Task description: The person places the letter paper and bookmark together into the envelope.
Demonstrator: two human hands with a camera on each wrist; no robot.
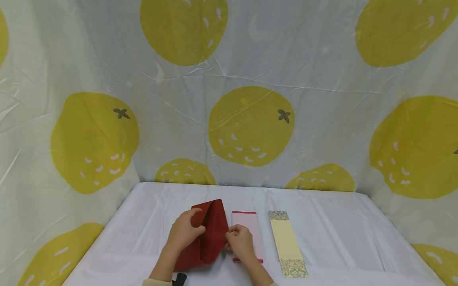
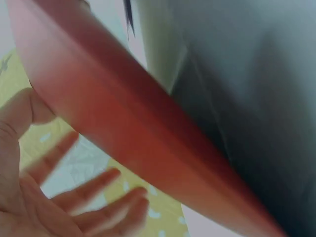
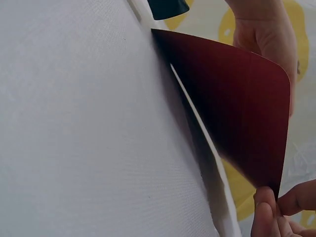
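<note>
A dark red envelope [image 1: 211, 234] stands partly lifted off the white tablecloth [image 1: 340, 230], held between my two hands. My left hand [image 1: 185, 230] is at its left side; in the left wrist view the thumb [image 2: 22, 111] touches the blurred red envelope [image 2: 148, 133] while the fingers [image 2: 94, 197] stay loosely spread and apart from it. My right hand [image 1: 239, 240] pinches the envelope's right edge. The right wrist view shows those fingertips [image 3: 269, 212] nipping a corner of the raised red envelope [image 3: 237, 108]. A pink card [image 1: 250, 222] lies flat under my right hand.
A long cream strip with patterned ends [image 1: 287, 243] lies right of the pink card. A small black object [image 1: 180, 278] sits at the near table edge by my left forearm. A lemon-print cloth [image 1: 250, 123] walls the table at the back and sides.
</note>
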